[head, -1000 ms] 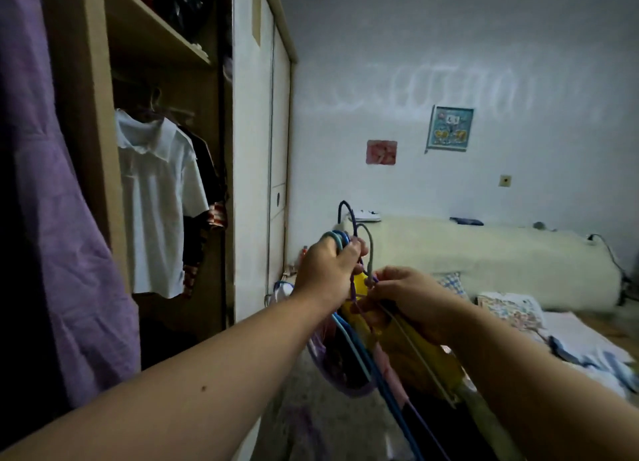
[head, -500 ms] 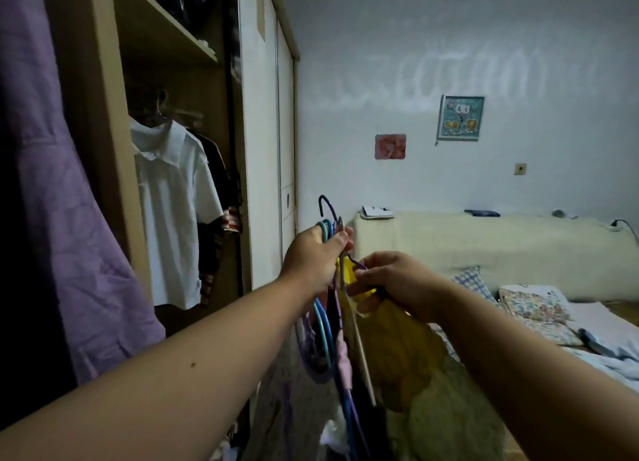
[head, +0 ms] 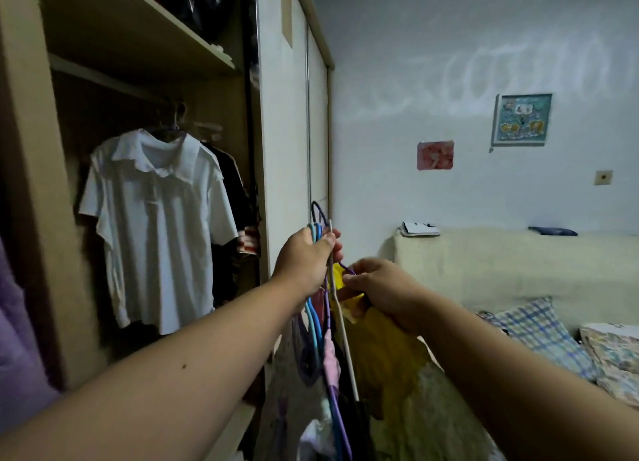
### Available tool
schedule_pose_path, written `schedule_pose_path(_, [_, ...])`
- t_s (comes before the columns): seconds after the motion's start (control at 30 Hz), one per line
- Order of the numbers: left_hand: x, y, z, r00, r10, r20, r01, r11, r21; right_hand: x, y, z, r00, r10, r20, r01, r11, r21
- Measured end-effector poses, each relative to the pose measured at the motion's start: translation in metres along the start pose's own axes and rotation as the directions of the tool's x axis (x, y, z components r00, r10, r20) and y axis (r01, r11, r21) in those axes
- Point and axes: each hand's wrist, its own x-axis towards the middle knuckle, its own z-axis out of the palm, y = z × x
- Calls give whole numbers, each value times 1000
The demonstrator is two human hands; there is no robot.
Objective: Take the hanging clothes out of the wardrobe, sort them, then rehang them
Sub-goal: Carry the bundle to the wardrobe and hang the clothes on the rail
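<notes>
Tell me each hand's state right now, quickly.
Left hand: gripping the bunched hanger hooks.
Right hand: gripping the yellow garment at its top.

1. No text, label, brand or number can be read anywhere in view.
2. Framed picture [head: 522, 120], on the wall far right of the wardrobe [head: 283, 149] — a white patch near its top carries dark marks too small to make out.
3. Pink sheet [head: 435, 155], on the wall nearer the wardrobe's right: only blurred pale shapes.
4. Booklet [head: 420, 229], low and right of the wardrobe — cover marks illegible.
</notes>
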Motion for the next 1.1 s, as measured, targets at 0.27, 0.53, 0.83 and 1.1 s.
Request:
schedule_pose_path(0.27, [73, -1, 15, 990, 70, -118, -73, 997, -17, 97, -9, -38, 994, -100, 49, 109, 966, -237])
schedule_pose_path(0.53, [132, -24, 15, 967, 118, -226, -125, 992, -17, 175, 13, -39, 993, -46, 107, 80, 937, -340])
schedule_pose_path(0.83, [210, -62, -13, 931, 141, -336, -139, 990, 29, 257, 40, -28, 993, -17, 117, 46, 968, -249])
schedule_pose_path(1.1, [259, -80, -29, 895, 123, -429, -75, 989, 128, 301, -1, -3, 947, -104, 302, 92, 994, 54])
